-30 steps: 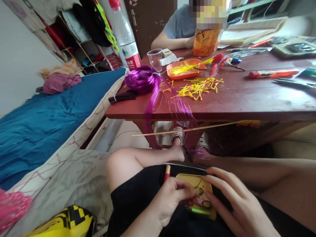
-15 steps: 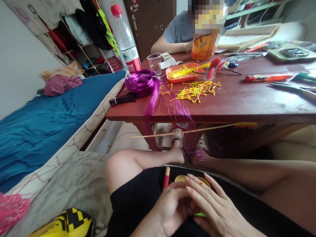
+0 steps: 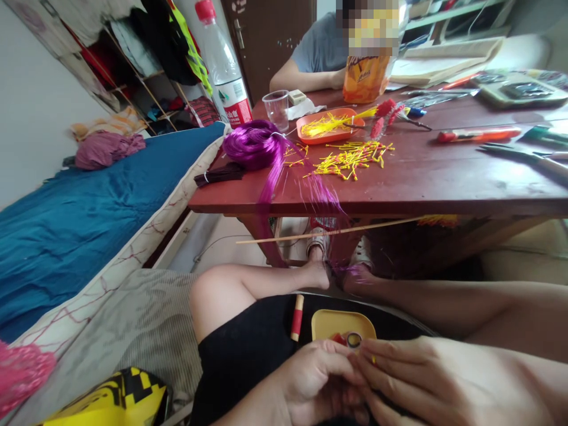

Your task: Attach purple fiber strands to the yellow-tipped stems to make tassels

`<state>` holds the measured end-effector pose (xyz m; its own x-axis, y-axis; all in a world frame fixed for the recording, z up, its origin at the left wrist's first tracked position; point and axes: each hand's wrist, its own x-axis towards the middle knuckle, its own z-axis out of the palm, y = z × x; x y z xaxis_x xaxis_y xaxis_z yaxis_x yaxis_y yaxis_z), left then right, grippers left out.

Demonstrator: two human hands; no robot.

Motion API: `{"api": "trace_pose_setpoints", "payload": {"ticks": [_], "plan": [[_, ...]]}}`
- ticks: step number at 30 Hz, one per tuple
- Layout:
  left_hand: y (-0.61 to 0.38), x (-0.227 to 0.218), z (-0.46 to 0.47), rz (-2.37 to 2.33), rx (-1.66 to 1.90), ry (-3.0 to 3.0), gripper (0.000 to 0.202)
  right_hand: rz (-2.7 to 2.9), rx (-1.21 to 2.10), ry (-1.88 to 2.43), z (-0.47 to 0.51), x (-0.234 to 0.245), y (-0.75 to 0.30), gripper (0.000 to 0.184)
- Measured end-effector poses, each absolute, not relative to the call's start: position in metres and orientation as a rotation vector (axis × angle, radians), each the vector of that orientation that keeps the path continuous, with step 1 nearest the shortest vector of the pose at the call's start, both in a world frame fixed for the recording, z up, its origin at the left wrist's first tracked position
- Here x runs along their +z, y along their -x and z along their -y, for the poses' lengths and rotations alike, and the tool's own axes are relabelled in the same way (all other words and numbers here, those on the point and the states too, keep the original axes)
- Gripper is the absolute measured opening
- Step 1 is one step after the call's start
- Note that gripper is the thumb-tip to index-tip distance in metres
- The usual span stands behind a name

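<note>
A small yellow tray (image 3: pixel 337 323) rests on my lap with a red bit and a small ring at its near edge. My left hand (image 3: pixel 317 381) is curled just below the tray, its fingers pinched together. My right hand (image 3: pixel 439 384) lies beside it, fingertips meeting the left hand's at the tray's near edge, pinched on something too small to name. A red thread spool (image 3: pixel 297 318) lies on my black shorts left of the tray.
A dark red table (image 3: pixel 421 177) stands ahead with purple fibre bundle (image 3: pixel 257 145), scattered yellow sticks (image 3: pixel 350 158), an orange tray (image 3: pixel 331 124), a plastic cup (image 3: pixel 277 108) and a water bottle (image 3: pixel 222 65). Another person sits across. A blue-covered bed (image 3: pixel 80 213) lies to the left. A thin wooden stick (image 3: pixel 328 232) juts under the table.
Both hands have drawn back toward me off the yellow tray, uncovering it. The right hand's fingers, spread over the tray before, are now pinched against the left hand's.
</note>
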<state>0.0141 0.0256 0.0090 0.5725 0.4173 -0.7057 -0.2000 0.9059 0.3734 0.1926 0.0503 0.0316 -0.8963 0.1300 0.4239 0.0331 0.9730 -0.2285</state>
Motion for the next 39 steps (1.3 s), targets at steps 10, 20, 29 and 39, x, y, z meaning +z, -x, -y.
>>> {"api": "trace_pose_setpoints", "payload": {"ticks": [10, 20, 29, 39], "plan": [[-0.009, 0.009, -0.034, -1.057, 0.565, -0.434, 0.002, 2.406, 0.524, 0.603, -0.040, 0.012, -0.181, 0.041], [-0.010, 0.026, -0.040, -1.275, 0.599, -1.112, 0.018, 1.940, 1.382, 1.250, -0.045, 0.004, -0.165, 0.024], [-0.007, 0.012, -0.026, -1.290, 0.912, -2.372, 0.020, 1.404, 1.824, 1.242, -0.054, 0.006, -0.156, 0.029], [0.001, 0.007, -0.037, -0.875, 0.909, -2.730, 0.023, 1.278, 2.046, 1.217, -0.068, 0.005, -0.148, 0.037]]}}
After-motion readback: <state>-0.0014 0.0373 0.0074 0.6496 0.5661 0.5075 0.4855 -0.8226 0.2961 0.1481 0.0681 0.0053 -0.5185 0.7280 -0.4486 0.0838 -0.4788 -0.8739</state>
